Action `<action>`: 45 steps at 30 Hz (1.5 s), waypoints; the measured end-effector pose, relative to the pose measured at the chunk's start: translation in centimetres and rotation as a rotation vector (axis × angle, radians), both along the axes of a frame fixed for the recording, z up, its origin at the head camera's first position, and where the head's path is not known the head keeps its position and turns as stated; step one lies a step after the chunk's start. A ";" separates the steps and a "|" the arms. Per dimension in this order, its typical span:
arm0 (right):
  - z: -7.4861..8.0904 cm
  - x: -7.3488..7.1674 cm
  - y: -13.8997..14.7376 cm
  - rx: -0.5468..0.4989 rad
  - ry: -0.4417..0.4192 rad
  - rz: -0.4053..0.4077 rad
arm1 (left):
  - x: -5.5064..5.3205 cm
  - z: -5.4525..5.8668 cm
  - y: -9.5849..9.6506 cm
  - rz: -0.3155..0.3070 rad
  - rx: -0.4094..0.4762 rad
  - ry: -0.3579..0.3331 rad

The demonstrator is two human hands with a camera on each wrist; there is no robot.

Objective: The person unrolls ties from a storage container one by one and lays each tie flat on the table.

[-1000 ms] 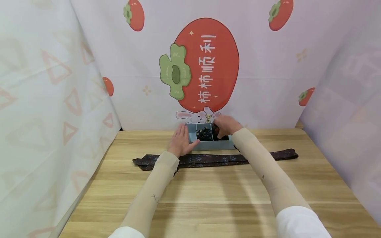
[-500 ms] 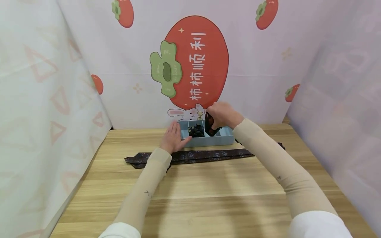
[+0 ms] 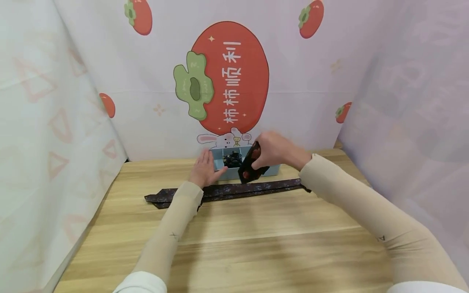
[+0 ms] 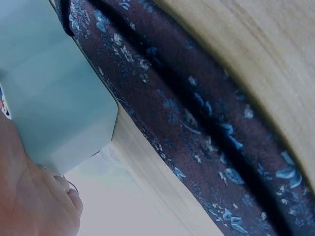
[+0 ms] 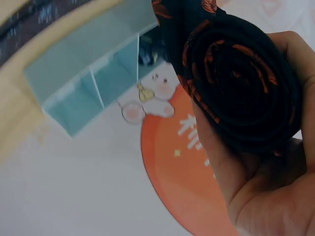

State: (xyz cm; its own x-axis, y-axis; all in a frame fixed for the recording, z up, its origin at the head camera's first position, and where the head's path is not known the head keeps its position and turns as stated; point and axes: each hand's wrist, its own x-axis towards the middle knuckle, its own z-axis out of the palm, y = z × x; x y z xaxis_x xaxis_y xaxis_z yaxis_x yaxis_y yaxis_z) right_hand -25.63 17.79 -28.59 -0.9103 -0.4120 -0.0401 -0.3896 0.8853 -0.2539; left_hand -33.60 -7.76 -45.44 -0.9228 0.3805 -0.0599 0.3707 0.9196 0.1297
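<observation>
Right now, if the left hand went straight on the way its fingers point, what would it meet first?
For the left hand, likely the printed backdrop, near the rabbit's ear; depth is unclear. Its thumb side overlaps the blue box, which might catch.

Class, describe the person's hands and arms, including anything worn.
The left hand and right hand are bare. The beige left sleeve carries a dark cross-like mark, the beige right sleeve a small dark mark; white cloth shows at their upper ends.

Left sleeve (image 3: pixel 161 232) beige, small dark X (image 3: pixel 174 235); right sleeve (image 3: pixel 359 199) beige, creased, small dark mark (image 3: pixel 381 238). White fabric (image 3: pixel 143 282) at upper end of both.
</observation>
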 end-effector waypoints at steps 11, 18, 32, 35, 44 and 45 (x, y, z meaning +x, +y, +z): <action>-8.6 2.7 -1.1 -0.310 -0.354 -0.156 | -0.1 -0.5 -1.6 0.035 0.032 -0.029; -13.9 3.7 -2.8 -0.429 -0.465 -0.231 | -0.3 -0.6 -1.5 0.028 0.042 -0.018; -16.8 4.5 -4.2 -0.278 -0.477 -0.294 | -1.1 -0.5 -1.2 0.024 0.066 -0.037; -16.7 4.5 -3.6 -0.258 -0.497 -0.287 | -1.0 -0.6 -1.4 0.027 0.094 -0.034; -15.2 4.9 -0.1 -0.182 -0.440 -0.297 | 2.1 1.0 -1.4 -0.003 0.169 0.024; -14.9 5.0 0.3 -0.180 -0.433 -0.285 | 2.7 1.4 -1.5 -0.010 0.159 0.040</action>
State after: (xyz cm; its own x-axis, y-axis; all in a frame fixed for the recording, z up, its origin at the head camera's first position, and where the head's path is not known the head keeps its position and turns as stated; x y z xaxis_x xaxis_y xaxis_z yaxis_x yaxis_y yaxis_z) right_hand -20.64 18.05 -43.46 -0.9029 -0.1867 -0.3873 0.0325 0.8685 -0.4946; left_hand -30.93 -9.28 -44.02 -0.9194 0.3914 0.0384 0.3876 0.8850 0.2580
